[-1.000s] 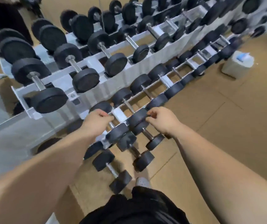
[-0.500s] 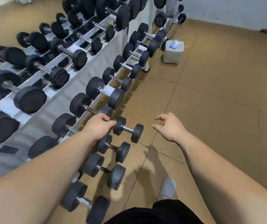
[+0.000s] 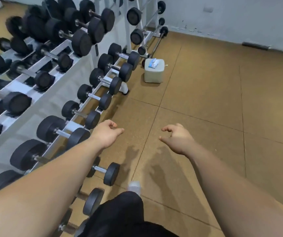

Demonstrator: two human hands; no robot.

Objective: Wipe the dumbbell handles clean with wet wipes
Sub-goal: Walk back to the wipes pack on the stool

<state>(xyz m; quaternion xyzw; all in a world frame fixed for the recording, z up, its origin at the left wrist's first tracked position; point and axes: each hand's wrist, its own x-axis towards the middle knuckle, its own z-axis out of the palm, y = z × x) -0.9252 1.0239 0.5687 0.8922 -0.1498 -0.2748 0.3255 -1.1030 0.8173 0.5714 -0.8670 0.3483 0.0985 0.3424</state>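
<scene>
A white two-tier rack [image 3: 84,65] along the left holds several black dumbbells with chrome handles, such as the lower-tier dumbbell [image 3: 62,133] nearest my arm. A pack of wet wipes [image 3: 152,63] lies on a pale box [image 3: 153,72] on the floor beyond the rack's end. My left hand [image 3: 107,134] hovers over the floor just right of the lower tier, fingers loosely curled, holding nothing. My right hand [image 3: 176,137] hangs to its right, fingers loosely curled and empty. Both hands are well short of the wipes.
Small dumbbells [image 3: 105,171] lie on the brown rubber floor [image 3: 205,108] near my feet. A white vertical rack [image 3: 137,23] with fixed barbells stands at the far end against a pale wall [image 3: 240,17]. My shoe [image 3: 134,186] and dark shorts are below.
Both hands have come off the dumbbells they touched a second ago. The view has swung right along the rack, and the box with the wipes is now straight ahead.
</scene>
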